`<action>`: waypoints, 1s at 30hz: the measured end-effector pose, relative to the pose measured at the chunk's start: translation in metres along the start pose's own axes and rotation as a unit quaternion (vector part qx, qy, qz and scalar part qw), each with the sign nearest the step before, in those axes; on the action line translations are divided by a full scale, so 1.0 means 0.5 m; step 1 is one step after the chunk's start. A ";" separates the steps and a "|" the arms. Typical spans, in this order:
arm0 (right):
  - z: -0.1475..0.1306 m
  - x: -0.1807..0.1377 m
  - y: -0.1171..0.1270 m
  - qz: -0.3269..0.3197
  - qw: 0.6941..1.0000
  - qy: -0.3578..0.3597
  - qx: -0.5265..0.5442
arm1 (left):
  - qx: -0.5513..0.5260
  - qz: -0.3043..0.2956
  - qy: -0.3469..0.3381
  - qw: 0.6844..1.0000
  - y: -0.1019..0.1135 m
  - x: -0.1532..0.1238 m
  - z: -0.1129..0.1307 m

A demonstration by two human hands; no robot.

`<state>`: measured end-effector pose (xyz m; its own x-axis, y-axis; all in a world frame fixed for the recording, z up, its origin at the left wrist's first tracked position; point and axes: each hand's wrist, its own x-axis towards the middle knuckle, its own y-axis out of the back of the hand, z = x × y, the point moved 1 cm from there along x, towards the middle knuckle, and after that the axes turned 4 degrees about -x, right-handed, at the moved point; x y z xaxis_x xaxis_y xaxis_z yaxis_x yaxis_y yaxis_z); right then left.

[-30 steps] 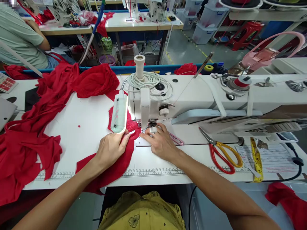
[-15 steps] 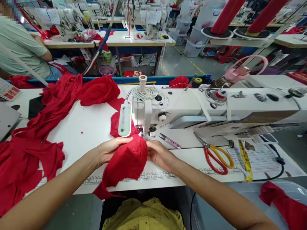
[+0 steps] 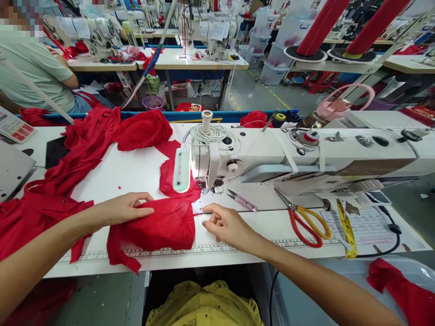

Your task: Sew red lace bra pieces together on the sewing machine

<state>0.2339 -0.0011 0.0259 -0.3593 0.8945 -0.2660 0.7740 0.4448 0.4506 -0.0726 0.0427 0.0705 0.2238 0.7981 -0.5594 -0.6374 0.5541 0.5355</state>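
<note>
A red fabric piece with a lacy texture (image 3: 163, 228) lies on the white sewing table in front of the sewing machine's needle area (image 3: 208, 182). My left hand (image 3: 127, 209) rests at its upper left edge, thumb on the cloth and fingers apart from the thumb. A small white label-like patch (image 3: 197, 208) shows at the cloth's right corner. The index fingertip of my right hand (image 3: 227, 224) reaches to this patch; its other fingers are curled, with a gap to the thumb. More red cloth (image 3: 168, 179) lies under the lamp beside the needle.
Thread snips (image 3: 243, 200) and scissors with red and yellow handles (image 3: 304, 219) lie to the right, near a yellow tape measure (image 3: 346, 228). Red garments (image 3: 50, 194) are heaped on the left. A printed ruler (image 3: 234, 250) runs along the front edge. Another person (image 3: 37, 77) sits beyond.
The red piece has come away from the needle area, spread leftward and flatter on the table. My left hand has moved left; my right hand has let go of the cloth's edge and exposed the white patch.
</note>
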 end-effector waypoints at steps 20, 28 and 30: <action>-0.023 0.067 -0.061 0.153 0.987 0.016 0.039 | 0.109 0.241 -0.387 0.883 -0.136 -0.004 0.015; -0.018 0.074 -0.012 0.042 0.997 -0.067 0.001 | 0.334 0.223 -0.490 0.774 -0.152 0.010 0.012; -0.019 0.070 0.008 0.033 0.997 -0.060 -0.040 | 0.359 0.188 -0.481 0.777 -0.162 -0.001 0.010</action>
<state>0.2196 0.0327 0.0264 -0.2402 0.9121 -0.3321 0.7483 0.3919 0.5352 -0.0173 -0.0012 0.0305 0.7897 0.5511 0.2696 -0.2922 -0.0486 0.9551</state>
